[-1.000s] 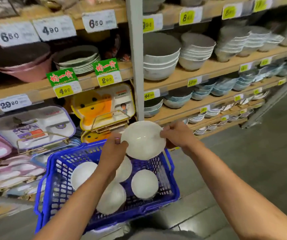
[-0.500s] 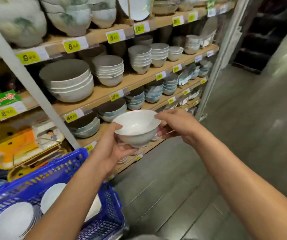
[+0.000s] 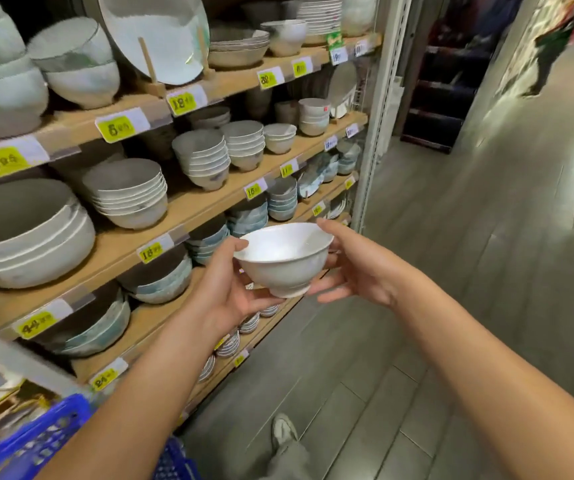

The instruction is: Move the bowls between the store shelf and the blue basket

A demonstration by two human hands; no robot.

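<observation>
white bowl [image 3: 284, 258] gripped by fingers [image 3: 254, 303] of left hand [image 3: 223, 289] and right hand [image 3: 361, 268] | to be kept level, set gently on shelf [image 3: 202, 199]

Dim overhead light, blurred, wide-angle-warped edges

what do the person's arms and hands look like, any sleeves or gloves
The left hand and right hand are bare: no gloves, rings or watch visible. Both forearms are uncovered as far as the frame shows, with no sleeve in view.
</observation>
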